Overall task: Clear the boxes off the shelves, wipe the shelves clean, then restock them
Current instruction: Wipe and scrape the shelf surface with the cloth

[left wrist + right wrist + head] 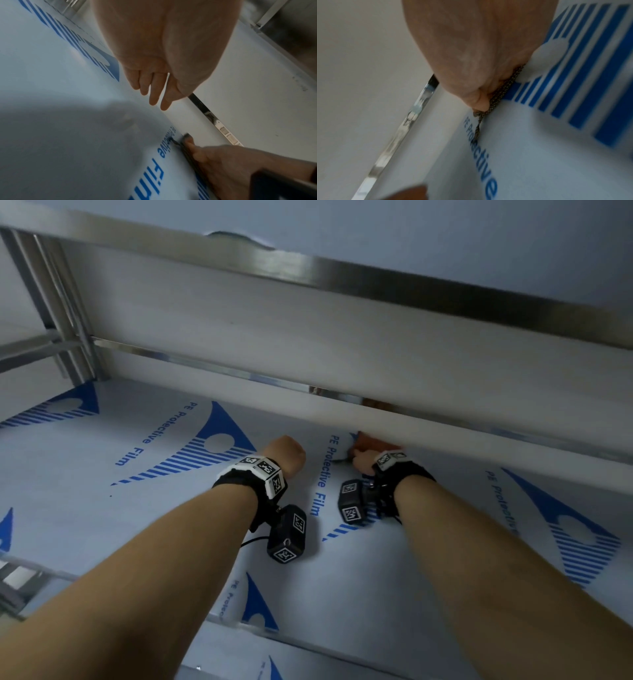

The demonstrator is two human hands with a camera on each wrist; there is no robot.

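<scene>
The right hand (479, 56) is pinching a dark mesh cloth (503, 89) against the film-covered shelf (102, 508) at frame centre; the left hand (154, 67) is hovering beside it, fingers (154, 94) straight and relaxed.

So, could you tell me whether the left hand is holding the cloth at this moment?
No, the left hand has straight, empty fingers above the shelf, while the right hand presses the dark cloth.

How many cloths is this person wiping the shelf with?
1: a dark mesh cloth pressed to the film-covered shelf under the right hand. The left hand holds none. More may be hidden.
</scene>
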